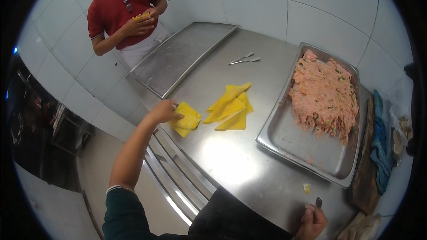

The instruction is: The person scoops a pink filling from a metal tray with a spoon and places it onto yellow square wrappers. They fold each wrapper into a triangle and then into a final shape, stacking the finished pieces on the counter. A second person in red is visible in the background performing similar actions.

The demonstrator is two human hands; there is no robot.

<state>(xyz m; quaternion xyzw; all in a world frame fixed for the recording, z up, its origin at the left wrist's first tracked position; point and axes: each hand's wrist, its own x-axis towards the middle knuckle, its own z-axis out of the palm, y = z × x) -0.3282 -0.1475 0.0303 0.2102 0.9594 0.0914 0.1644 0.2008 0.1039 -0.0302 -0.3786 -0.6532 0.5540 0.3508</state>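
yellow sheet piles (184, 119) (231, 109): 2 (layers unclear) | pan (302, 151): 1 | tray (187, 46): 1 | tongs (244, 61): 1

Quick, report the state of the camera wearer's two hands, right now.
Left hand: on the folded yellow sheets; whether gripping can't be told.
Right hand: closed, holding a small dark-tipped tool.

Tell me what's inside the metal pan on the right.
Inside the metal pan is a pink minced mixture flecked with green, heaped toward the far end. Mostly bare metal shows nearer; anything beneath the heap is hidden.
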